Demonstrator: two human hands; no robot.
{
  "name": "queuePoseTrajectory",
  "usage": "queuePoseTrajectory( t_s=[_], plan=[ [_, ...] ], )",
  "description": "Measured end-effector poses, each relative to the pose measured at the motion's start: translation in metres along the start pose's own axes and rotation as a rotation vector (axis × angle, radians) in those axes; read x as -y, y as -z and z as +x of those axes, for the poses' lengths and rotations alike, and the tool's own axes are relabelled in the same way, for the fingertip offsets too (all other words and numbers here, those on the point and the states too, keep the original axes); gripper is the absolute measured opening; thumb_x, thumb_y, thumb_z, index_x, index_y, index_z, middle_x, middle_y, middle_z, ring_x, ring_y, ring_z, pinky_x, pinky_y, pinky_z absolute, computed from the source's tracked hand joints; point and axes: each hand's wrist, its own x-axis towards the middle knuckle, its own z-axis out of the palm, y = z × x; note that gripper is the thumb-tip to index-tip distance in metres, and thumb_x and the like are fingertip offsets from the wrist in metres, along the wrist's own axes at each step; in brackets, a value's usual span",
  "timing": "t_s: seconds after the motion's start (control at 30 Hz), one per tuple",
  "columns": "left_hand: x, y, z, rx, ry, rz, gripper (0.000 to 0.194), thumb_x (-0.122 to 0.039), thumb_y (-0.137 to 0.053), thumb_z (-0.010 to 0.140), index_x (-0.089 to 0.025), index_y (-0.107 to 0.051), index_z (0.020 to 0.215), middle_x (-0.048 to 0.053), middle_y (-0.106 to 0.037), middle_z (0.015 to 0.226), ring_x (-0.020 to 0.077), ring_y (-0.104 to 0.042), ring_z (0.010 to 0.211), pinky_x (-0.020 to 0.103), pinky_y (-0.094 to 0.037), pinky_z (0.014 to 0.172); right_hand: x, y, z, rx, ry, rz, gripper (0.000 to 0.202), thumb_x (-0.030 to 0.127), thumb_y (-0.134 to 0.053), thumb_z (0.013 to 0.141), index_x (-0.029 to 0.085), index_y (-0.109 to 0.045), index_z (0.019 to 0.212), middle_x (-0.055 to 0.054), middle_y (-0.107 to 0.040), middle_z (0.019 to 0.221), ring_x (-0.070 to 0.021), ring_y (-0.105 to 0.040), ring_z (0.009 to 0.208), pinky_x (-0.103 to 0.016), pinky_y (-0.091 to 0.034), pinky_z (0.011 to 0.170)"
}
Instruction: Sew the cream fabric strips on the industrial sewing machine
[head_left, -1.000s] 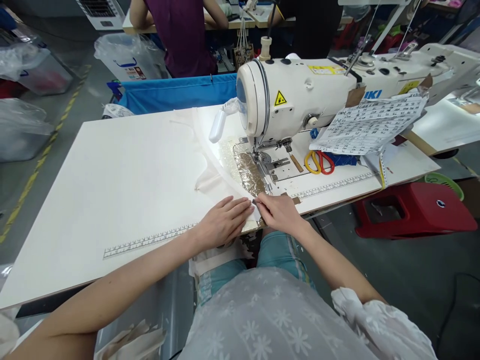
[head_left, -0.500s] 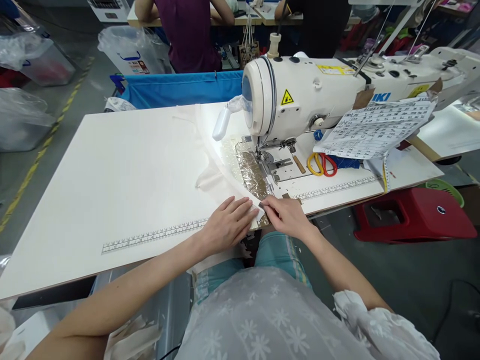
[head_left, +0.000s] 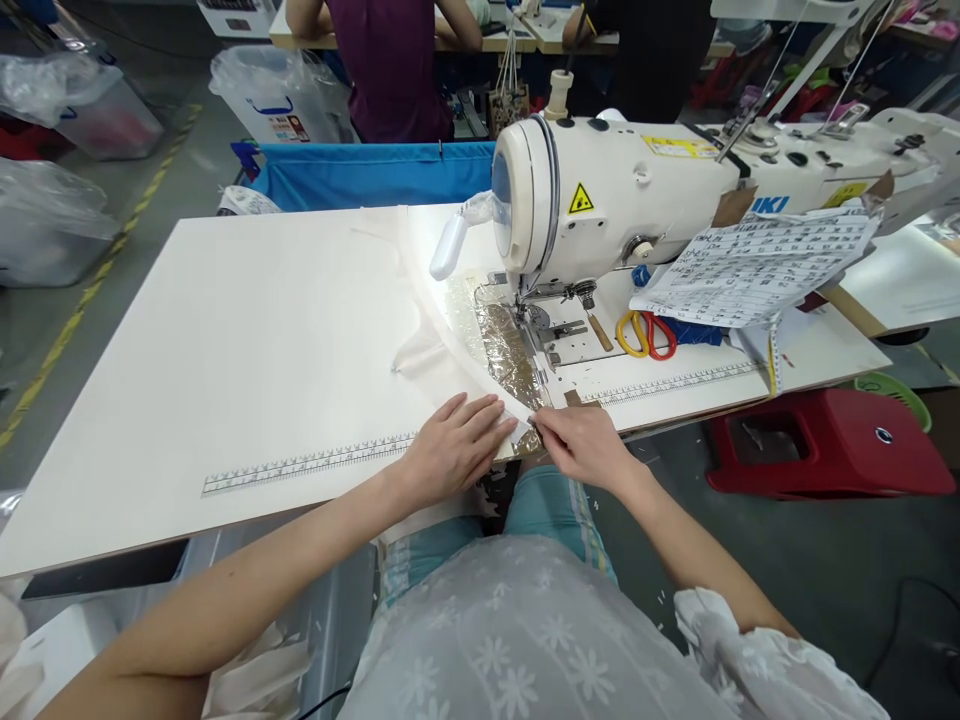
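A white piece of fabric curves across the white table, from the back down to the front edge near the sewing machine. My left hand lies spread on its front end, palm down. At the fabric's tip, my right hand pinches the corner, where a small dark piece shows between thumb and forefinger. Both hands are at the table's front edge, in front of the machine's needle area, beside a shiny brown taped patch.
Yellow and red scissors lie right of the needle, under a hanging printed sheet. Printed rulers run along the table's front. A red stool stands at the right. People sit behind a blue cloth bin.
My right hand has moved slightly right and down, with the fabric corner in its fingers. My left hand stays flat in place. The whole view has shifted a little.
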Motion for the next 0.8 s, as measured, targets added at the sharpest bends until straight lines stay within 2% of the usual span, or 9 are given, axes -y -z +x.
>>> queuePoseTrajectory(
  t_s=[0.2,0.4,0.5,0.6,0.67,0.73,0.8],
  plan=[
    [-0.002,0.001,0.0,0.017,0.01,-0.004,0.037,-0.022,-0.041,0.102,-0.014,-0.056,0.135,0.015,-0.06,0.135,0.0297,-0.053,0.13,0.046,-0.043,0.104,-0.004,-0.001,-0.007,0.012,-0.013,0.043,0.028,0.021,-0.034,0.098,0.018,-0.061,0.091,-0.003,-0.068,0.07,-0.0141,-0.054,0.057,-0.027,-0.023,0.054],
    [-0.002,-0.003,-0.003,0.034,0.035,-0.024,0.038,-0.023,-0.041,0.102,-0.015,-0.054,0.137,0.015,-0.058,0.139,0.0298,-0.05,0.133,0.048,-0.041,0.108,-0.007,-0.002,-0.007,-0.024,0.008,0.109,0.025,0.02,-0.036,0.097,0.018,-0.06,0.09,-0.002,-0.065,0.068,-0.0143,-0.053,0.057,-0.026,-0.026,0.055],
    [-0.003,-0.007,-0.005,0.021,0.064,-0.056,0.038,-0.022,-0.043,0.102,-0.017,-0.054,0.137,0.014,-0.057,0.14,0.0296,-0.049,0.135,0.049,-0.039,0.11,-0.009,-0.002,-0.009,-0.067,-0.008,0.255,0.023,0.024,-0.038,0.098,0.019,-0.059,0.091,0.0,-0.06,0.064,-0.0136,-0.05,0.054,-0.025,-0.029,0.055],
    [-0.01,-0.003,-0.005,-0.009,0.083,-0.089,0.037,-0.021,-0.043,0.101,-0.017,-0.054,0.136,0.015,-0.058,0.138,0.0293,-0.05,0.134,0.049,-0.042,0.109,-0.014,-0.004,-0.014,-0.142,-0.131,0.518,0.023,0.035,-0.04,0.099,0.021,-0.057,0.093,0.004,-0.051,0.058,-0.0122,-0.045,0.05,-0.024,-0.033,0.054],
    [-0.014,0.005,-0.004,-0.031,0.085,-0.151,0.035,-0.021,-0.043,0.101,-0.017,-0.055,0.134,0.014,-0.063,0.131,0.0271,-0.057,0.125,0.044,-0.048,0.102,-0.021,-0.004,-0.016,-0.207,-0.231,0.666,0.026,0.042,-0.042,0.098,0.022,-0.057,0.093,0.006,-0.044,0.056,-0.0119,-0.04,0.049,-0.024,-0.033,0.051],
    [-0.013,0.014,-0.001,-0.053,0.121,-0.246,0.033,-0.022,-0.04,0.102,-0.018,-0.056,0.13,0.011,-0.07,0.114,0.0219,-0.066,0.106,0.036,-0.054,0.09,-0.034,0.0,-0.016,-0.258,-0.297,0.727,0.029,0.047,-0.045,0.096,0.022,-0.058,0.092,0.007,-0.04,0.055,-0.0119,-0.038,0.05,-0.023,-0.034,0.05],
    [-0.001,0.022,0.003,-0.094,0.275,-0.283,0.031,-0.026,-0.036,0.102,-0.02,-0.059,0.123,0.006,-0.072,0.099,0.0179,-0.068,0.089,0.031,-0.055,0.08,-0.054,0.009,-0.01,-0.279,-0.334,0.681,0.03,0.048,-0.047,0.094,0.021,-0.059,0.091,0.007,-0.04,0.055,-0.0122,-0.039,0.05,-0.023,-0.034,0.05]
  ],
)
